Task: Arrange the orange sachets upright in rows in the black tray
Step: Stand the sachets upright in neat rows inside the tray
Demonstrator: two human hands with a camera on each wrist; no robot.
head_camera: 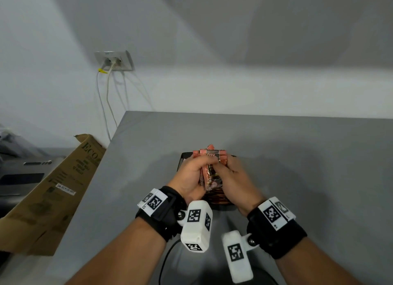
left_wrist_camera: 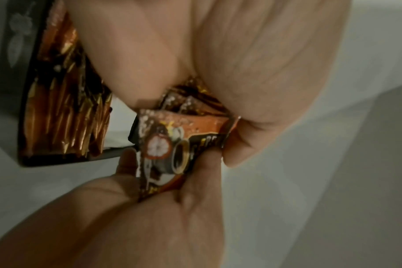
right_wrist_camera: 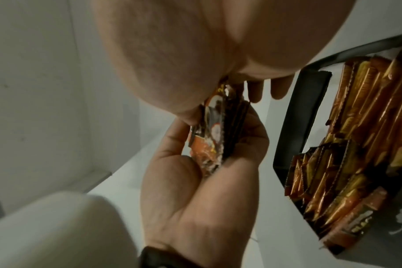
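A plain back room or small office, by the look of it: bare white walls, a wall socket (head_camera: 114,60) with two pale cables (head_camera: 104,106) hanging down, a grey tabletop (head_camera: 297,157), and a flattened cardboard carton (head_camera: 55,191) leaning beside grey equipment (head_camera: 23,174).
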